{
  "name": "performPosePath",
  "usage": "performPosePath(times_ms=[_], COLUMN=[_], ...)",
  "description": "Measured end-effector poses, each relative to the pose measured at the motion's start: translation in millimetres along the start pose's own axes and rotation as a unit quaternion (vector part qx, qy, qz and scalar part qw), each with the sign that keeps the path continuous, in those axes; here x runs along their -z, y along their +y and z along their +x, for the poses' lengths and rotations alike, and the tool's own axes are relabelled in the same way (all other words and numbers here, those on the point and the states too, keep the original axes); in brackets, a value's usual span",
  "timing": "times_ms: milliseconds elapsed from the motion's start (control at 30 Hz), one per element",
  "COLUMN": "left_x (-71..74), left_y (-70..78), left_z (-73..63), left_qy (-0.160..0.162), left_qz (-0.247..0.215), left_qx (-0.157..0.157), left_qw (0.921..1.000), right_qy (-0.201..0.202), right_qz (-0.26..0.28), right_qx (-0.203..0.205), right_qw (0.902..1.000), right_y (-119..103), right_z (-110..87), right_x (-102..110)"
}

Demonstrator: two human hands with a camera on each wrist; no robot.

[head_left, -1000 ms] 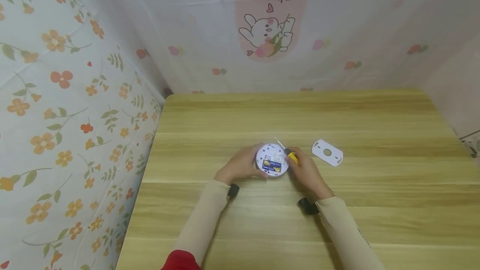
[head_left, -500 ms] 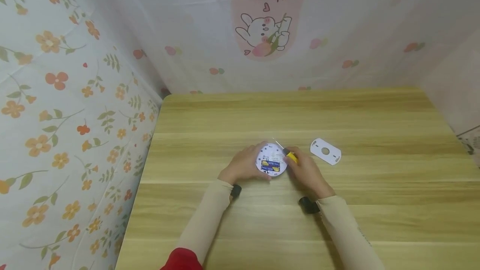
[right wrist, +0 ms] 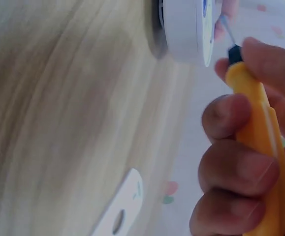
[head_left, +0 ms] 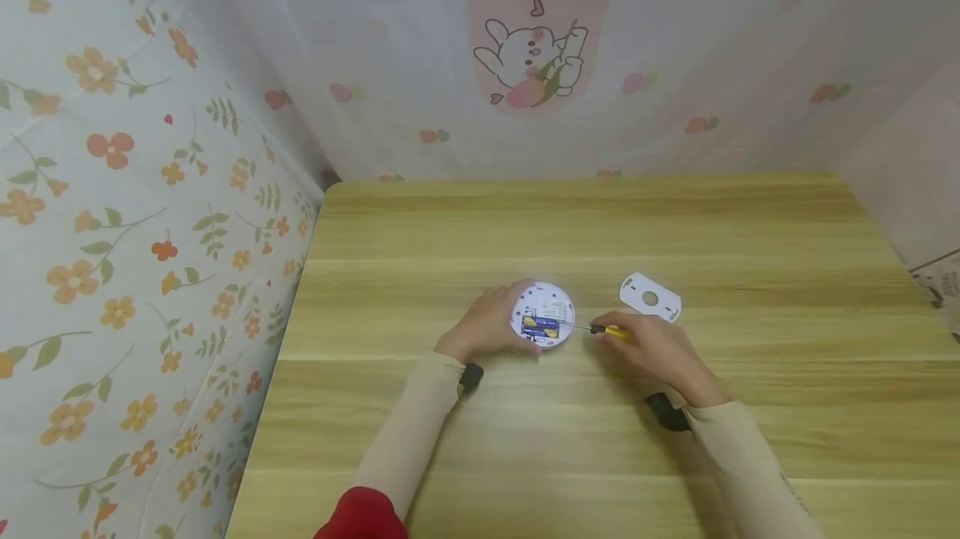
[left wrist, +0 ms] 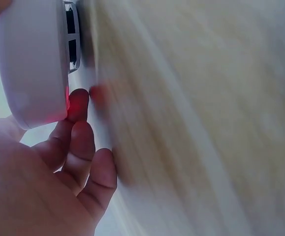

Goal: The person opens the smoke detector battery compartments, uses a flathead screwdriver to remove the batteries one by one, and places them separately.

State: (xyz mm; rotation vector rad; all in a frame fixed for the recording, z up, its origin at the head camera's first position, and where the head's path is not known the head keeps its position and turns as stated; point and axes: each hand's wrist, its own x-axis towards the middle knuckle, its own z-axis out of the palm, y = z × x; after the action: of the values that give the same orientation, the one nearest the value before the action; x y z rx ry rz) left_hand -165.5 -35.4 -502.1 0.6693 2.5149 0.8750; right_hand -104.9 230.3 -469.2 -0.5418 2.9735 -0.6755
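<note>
Batteries, blue-and-yellow cylinders, sit in the round white plastic device the left hand grips, a yellow-handled metal screwdriver at its face clasped in the right hand, so, oblong white plastic plate lying apart to its right, we judge work there unfinished.

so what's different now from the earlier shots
The right hand moved rightward, swinging the yellow screwdriver from pointing mostly forward to pointing left, its tip now over the round white device near the batteries. Nothing was newly grasped or released. The left hand still grips the device; the white plate stayed put.
</note>
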Motion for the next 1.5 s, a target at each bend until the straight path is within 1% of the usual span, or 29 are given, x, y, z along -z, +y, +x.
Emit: performPosePath(times_ms=[167, 433, 633, 700, 900, 1067, 1200, 1300, 1400, 1500], left_x=[-0.6, 1.7, 2.7, 2.4, 1.2, 3.0, 4.0, 4.6, 4.4, 3.4], left_y=[-0.3, 1.3, 1.8, 1.2, 0.6, 3.4, 5.7, 6.4, 5.6, 4.7], left_z=[0.8, -0.4, 0.2, 1.1, 3.8, 4.0, 3.7, 2.8, 2.2, 2.7], left_qy=[-0.001, -0.001, -0.005, -0.004, -0.005, -0.008, -0.01, -0.012, -0.012, -0.009], left_qz=[0.002, 0.0, -0.002, 0.001, 0.018, 0.026, 0.028, 0.026, 0.029, 0.032], left_qx=[0.0, -0.003, 0.0, -0.001, -0.006, 0.001, 0.001, 0.003, 0.005, 0.003], left_qw=[1.0, 1.0, 1.0, 1.0, 0.9998, 0.9996, 0.9996, 0.9996, 0.9995, 0.9994], right_qy=[-0.028, -0.064, -0.078, -0.082, -0.09, -0.105, -0.103, -0.096, -0.085, -0.074], right_qz=[-0.048, -0.093, -0.123, -0.133, -0.156, -0.191, -0.234, -0.25, -0.248, -0.235], right_qx=[0.007, 0.02, 0.026, 0.027, 0.045, 0.047, 0.052, 0.051, 0.059, 0.06], right_qw=[0.9984, 0.9934, 0.9889, 0.9873, 0.9826, 0.9748, 0.9654, 0.9621, 0.9633, 0.9673], right_y=[-5, -16, -27, -31, -42, -59, -69, -71, -69, -60], right_z=[-0.4, 5.3, 11.5, 14.1, 22.5, 30.1, 33.4, 33.9, 33.3, 30.2], right_x=[11, 22, 29, 30, 38, 44, 46, 44, 41, 36])
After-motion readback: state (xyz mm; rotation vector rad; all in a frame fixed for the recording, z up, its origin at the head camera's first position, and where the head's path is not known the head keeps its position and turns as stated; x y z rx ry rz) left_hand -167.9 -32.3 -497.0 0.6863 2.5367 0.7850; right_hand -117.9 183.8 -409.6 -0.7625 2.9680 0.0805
